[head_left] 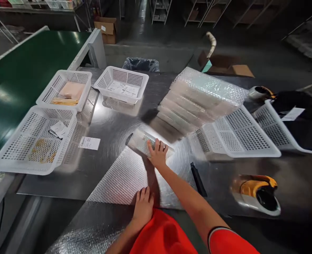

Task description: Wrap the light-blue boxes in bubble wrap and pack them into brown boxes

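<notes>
My right hand (pixel 158 154) lies with its fingers spread on a bundle (pixel 137 141) covered in bubble wrap, and what is inside cannot be made out. From that bundle a sheet of bubble wrap (pixel 120 178) runs toward me and hangs over the table's front edge. My left hand (pixel 143 208) rests flat by the sheet at the front edge, fingers stretched out and holding nothing. Right of my right forearm lies a black box cutter or similar slim tool (pixel 198 180). Beyond the bundle leans a stack of bubble wrap pieces (pixel 198 95).
White baskets (pixel 26 165) with papers and small packets stand on the left, one basket (pixel 103 84) at the back. A label (pixel 89 143) lies near them. On the right are an empty basket (pixel 253 153) and a tape dispenser (pixel 259 192). A green conveyor (pixel 39 53) runs alongside.
</notes>
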Tool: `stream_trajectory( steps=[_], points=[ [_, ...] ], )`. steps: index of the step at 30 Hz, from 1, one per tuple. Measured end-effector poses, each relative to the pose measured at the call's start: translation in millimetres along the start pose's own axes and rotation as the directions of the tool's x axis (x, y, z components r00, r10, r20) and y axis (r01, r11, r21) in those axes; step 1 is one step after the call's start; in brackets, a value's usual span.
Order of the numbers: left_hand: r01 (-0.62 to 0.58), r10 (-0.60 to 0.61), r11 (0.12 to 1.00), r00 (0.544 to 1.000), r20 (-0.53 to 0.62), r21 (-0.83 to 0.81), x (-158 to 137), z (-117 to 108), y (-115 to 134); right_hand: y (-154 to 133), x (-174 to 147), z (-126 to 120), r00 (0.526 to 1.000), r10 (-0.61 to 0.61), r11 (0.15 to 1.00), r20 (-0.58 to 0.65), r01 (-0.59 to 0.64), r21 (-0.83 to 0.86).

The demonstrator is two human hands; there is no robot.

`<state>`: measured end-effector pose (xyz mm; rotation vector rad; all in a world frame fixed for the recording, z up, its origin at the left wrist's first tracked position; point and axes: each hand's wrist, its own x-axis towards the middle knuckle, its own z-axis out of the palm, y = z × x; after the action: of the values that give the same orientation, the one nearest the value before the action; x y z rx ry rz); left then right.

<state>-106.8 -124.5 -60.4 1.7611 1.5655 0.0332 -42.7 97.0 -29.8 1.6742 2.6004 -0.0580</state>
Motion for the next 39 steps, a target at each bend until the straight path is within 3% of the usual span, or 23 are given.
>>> stream_trajectory(
  steps=[3, 7, 13, 15, 17, 19, 22, 26, 29, 32, 36, 39],
  points=[
    [0.050, -0.050, 0.994, 0.999, 0.005, -0.101, -8, 0, -5, -24, -38, 12, 0.999, -0.026, 0.999, -0.041, 0.027, 0.029],
    [0.016, -0.020, 0.990, 0.999, -0.030, -0.137, -20, 2, -21, -60, -85, 11, 0.993, -0.103, 0.994, -0.061, 0.105, 0.037],
    [-0.047, 0.048, 0.994, 0.999, 0.007, -0.102, -17, 5, -34, -58, -61, -13, 0.933, -0.355, 0.931, -0.052, 0.358, 0.074],
    [-0.053, 0.055, 0.996, 0.998, 0.013, -0.075, -17, 9, -37, -56, -52, -11, 0.951, -0.308, 0.947, 0.034, 0.303, 0.105],
    [-0.064, 0.064, 0.997, 0.998, 0.014, -0.039, -18, 14, -40, -56, -48, -5, 0.976, -0.149, 0.985, 0.157, 0.132, 0.113],
    [-0.087, 0.087, 0.996, 0.996, 0.017, -0.001, -18, 18, -40, -57, -47, -2, 0.969, -0.038, 0.994, 0.246, 0.011, 0.110],
    [-0.147, 0.147, 0.989, 0.989, 0.019, 0.020, -10, 18, -31, -47, -40, -3, 0.957, -0.062, 0.994, 0.284, 0.033, 0.108],
    [-0.204, 0.207, 0.977, 0.977, -0.053, 0.066, 11, 3, -8, -17, -10, -12, 0.978, -0.010, 1.000, 0.209, 0.009, 0.007],
    [-0.019, 0.030, 0.998, 0.981, -0.190, 0.059, 13, -13, -2, -8, 1, -12, 0.997, 0.040, 0.996, 0.063, -0.035, -0.083],
    [0.176, -0.166, 0.984, 0.964, -0.208, 0.029, -1, -20, -12, -26, -24, -1, 0.998, 0.021, 0.994, -0.051, -0.027, -0.102],
    [0.168, -0.158, 0.985, 0.972, -0.172, 0.042, -21, -21, -27, -65, -83, 9, 0.983, -0.107, 0.994, -0.148, 0.100, -0.053],
    [0.164, -0.150, 0.985, 0.968, -0.203, 0.057, -28, -18, -34, -71, -95, 1, 0.970, -0.215, 0.975, -0.116, 0.219, 0.022]
  ],
)
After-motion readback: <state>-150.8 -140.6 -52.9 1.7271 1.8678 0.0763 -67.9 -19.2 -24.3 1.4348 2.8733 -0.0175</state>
